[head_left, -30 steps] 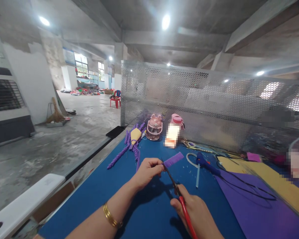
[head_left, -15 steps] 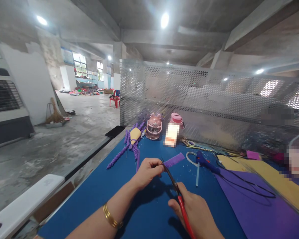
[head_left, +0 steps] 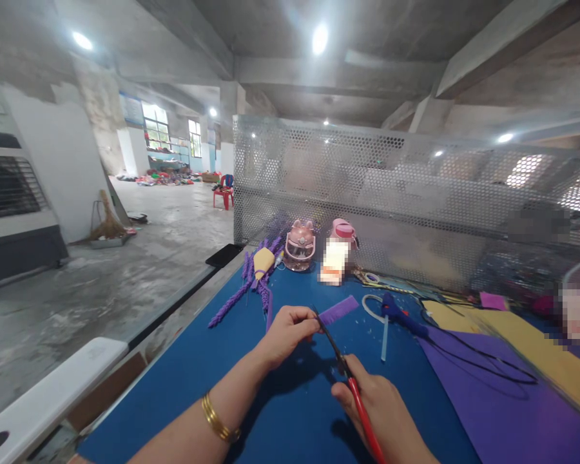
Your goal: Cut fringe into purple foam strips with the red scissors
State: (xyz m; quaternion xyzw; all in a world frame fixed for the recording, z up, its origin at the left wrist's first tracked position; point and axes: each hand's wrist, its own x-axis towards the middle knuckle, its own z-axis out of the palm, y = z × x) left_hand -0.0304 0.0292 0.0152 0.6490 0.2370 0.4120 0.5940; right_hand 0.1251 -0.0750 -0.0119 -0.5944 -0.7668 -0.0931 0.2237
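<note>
Pinched in my left hand (head_left: 292, 330) is one end of a short purple strip (head_left: 339, 311), which looks like paper or foam and has fine slits along its lower edge. My right hand (head_left: 379, 399) is wrapped round scissors with red handles (head_left: 366, 419). Their dark blades meet the strip close to my left fingertips; how far apart the blades stand is hard to see. Left of my hands lie purple fuzzy flower stems (head_left: 232, 306) beside a yellow wrapped piece (head_left: 263, 263). A blue glue gun (head_left: 403, 317) with a clear glue stick rests to the right.
Purple sheets (head_left: 493, 399) and yellow sheets (head_left: 536, 341) cover the table's right side. A pink cat-eared bottle (head_left: 300, 246) and another pink bottle (head_left: 343, 229) stand at the back, before a perforated metal panel (head_left: 391, 174). Small scraps dot the blue tabletop (head_left: 280, 412). A black cable loops over the purple sheet.
My right hand and the scissors have shifted very slightly to the right and down. The left hand keeps its hold on the strip almost unmoved.
</note>
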